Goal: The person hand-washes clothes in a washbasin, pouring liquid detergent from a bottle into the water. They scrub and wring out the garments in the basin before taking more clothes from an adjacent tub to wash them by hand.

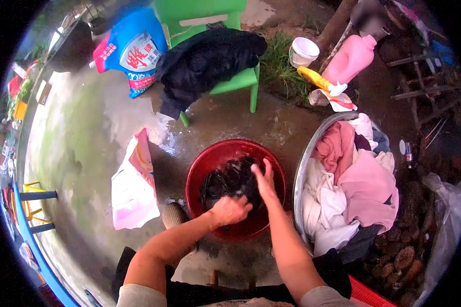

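Dark cloth (226, 178) lying bunched in red basin (193, 176), beyond curling left hand (231, 210), grasp unclear; right hand (264, 182) resting open, rightward.

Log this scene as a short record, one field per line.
Left hand: curled, at bunched black cloth
Right hand: open, above the cloth
Container: round red plastic basin, holding that cloth
Right side: grey metal tub heaped with pink and white clothes
Ahead: green plastic chair, dark garment draped over it

Grass (280, 64) grows beside a bucket (300, 59) (white one).
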Demonstrator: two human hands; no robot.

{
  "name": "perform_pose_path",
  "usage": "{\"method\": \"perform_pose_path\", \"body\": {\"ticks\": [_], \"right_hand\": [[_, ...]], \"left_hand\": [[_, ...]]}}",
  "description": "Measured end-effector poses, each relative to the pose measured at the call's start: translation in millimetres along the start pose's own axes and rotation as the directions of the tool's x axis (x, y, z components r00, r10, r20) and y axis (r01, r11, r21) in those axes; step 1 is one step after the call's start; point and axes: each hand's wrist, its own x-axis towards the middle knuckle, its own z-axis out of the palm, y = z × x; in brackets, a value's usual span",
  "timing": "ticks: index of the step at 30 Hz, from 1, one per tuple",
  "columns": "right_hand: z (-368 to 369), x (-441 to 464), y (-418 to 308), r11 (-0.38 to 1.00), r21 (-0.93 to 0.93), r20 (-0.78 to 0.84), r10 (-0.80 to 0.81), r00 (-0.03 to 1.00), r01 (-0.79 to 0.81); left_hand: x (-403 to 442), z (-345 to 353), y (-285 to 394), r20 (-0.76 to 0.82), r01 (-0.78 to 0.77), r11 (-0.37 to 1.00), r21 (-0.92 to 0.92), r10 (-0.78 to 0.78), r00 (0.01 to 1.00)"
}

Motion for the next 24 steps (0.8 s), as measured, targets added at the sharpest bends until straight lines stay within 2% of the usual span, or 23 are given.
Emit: {"method": "perform_pose_path", "body": {"ticks": [1,3,4,5,6,7,9,10,13,14,15,17,18,19,20,22,23,24], "right_hand": [[6.9,-8.4,9.3,0.957,-0.199,0.002,-0.217,0.976,0.213],[17.1,-21.3,63.8,0.708,-0.598,0.151,-0.362,0.92,0.377],[23.4,-36.6,83.8,0.673,-0.643,0.127,-0.377,0.917,0.366],[20.4,-61.7,73.6,0.731,-0.601,0.108,-0.325,0.939,0.322],[21.7,-75.9,71.3,0.74,-0.599,0.069,-0.333,0.94,0.306],[23.6,-86.9,73.0,0.75,-0.598,0.027,-0.334,0.942,0.283],[26.5,-93.0,77.9,0.712,-0.664,0.028,-0.281,0.959,0.228],[27.6,-90.3,79.5,0.689,-0.689,0.035,-0.275,0.961,0.223],[29.5,-59.6,82.0,0.67,-0.705,0.053,-0.274,0.96,0.23],[30.0,-47.1,76.5,0.683,-0.697,0.054,-0.251,0.966,0.217],[29.2,-29.3,75.6,0.677,-0.699,0.084,-0.243,0.966,0.231],[23.6,-6.2,41.8,0.632,-0.746,0.138,-0.164,0.977,0.211],[25.0,7.7,38.1,0.617,-0.754,0.138,-0.187,0.973,0.225],[26.4,20.2,32.6,0.602,-0.761,0.138,-0.214,0.967,0.242],[26.4,32.3,25.3,0.592,-0.763,0.17,-0.201,0.965,0.258],[29.8,48.1,0.0,0.584,-0.789,0.228,-0.012,0.974,0.192],[28.1,50.6,-12.1,0.558,-0.815,0.233,0.076,0.969,0.152],[21.6,51.9,-21.7,0.609,-0.766,0.252,-0.008,0.968,0.205]], "left_hand": [[-7.5,-14.5,8.1,0.079,-0.02,0.997,-0.071,0.026,0.997],[-22.9,-22.1,9.8,-0.133,-0.028,0.978,-0.208,0.0,0.991],[-25.9,-25.7,13.6,-0.175,0.16,0.958,-0.239,-0.205,0.963],[-25.2,-26.1,18.3,-0.215,0.338,0.899,-0.279,-0.401,0.89],[-21.4,-12.3,23.0,-0.343,0.481,0.837,-0.26,-0.546,0.765],[-21.5,8.8,28.7,-0.359,0.61,0.774,-0.169,-0.625,0.693],[-21.3,38.9,43.6,-0.252,0.774,0.612,-0.163,-0.785,0.567],[-19.2,48.0,43.8,-0.3,0.776,0.615,-0.139,-0.773,0.559],[-4.9,64.0,10.1,-0.095,0.778,0.565,-0.275,-0.821,0.562],[1.7,72.0,-6.3,-0.259,0.74,0.639,-0.21,-0.767,0.587],[9.9,73.1,-22.1,-0.218,0.726,0.645,-0.24,-0.764,0.607],[26.7,74.1,-41.5,-0.146,0.746,0.571,-0.343,-0.817,0.558],[35.4,74.8,-50.4,-0.158,0.753,0.554,-0.354,-0.829,0.536],[47.2,57.2,-59.5,0.072,0.822,0.4,-0.406,-0.883,0.465],[50.9,74.2,-76.2,0.15,0.836,0.361,-0.413,-0.879,0.453],[58.8,119.7,-128.9,0.363,0.859,0.245,-0.45,-0.828,0.426],[61.3,123.6,-142.7,0.336,0.811,0.258,-0.526,-0.812,0.476],[63.9,126.4,-156.2,0.308,0.756,0.268,-0.597,-0.793,0.525]]}}
